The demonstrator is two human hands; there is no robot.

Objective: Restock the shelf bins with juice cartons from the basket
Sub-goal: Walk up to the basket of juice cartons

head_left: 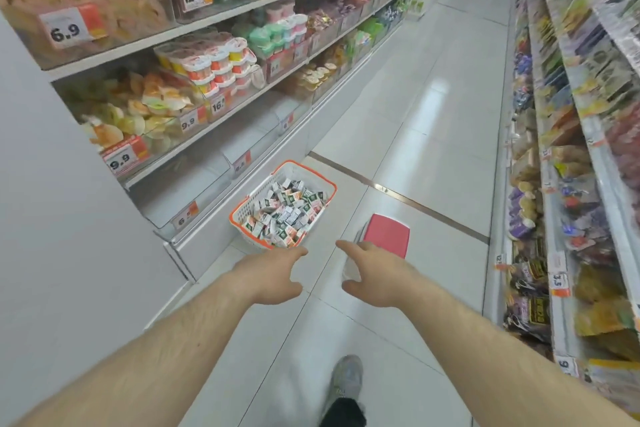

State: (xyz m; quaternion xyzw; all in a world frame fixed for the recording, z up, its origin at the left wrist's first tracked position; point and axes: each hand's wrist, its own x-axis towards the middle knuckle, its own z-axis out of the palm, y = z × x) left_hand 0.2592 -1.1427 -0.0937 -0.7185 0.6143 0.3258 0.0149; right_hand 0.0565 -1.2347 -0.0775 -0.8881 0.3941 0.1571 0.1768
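A white basket [242,215] with an orange rim stands on the aisle floor against the left shelving, filled with several small juice cartons [287,210]. Clear, empty-looking shelf bins [180,198] line the lowest left shelf beside it. My left hand [270,274] reaches forward just short of the basket's near edge, fingers extended and holding nothing. My right hand [374,274] is stretched out beside it, fingers relaxed, also holding nothing.
A red stool [388,236] stands on the floor right of the basket, just beyond my right hand. Stocked shelves [571,149] run along both sides of the aisle. My shoe [346,381] is on the white tiled floor below.
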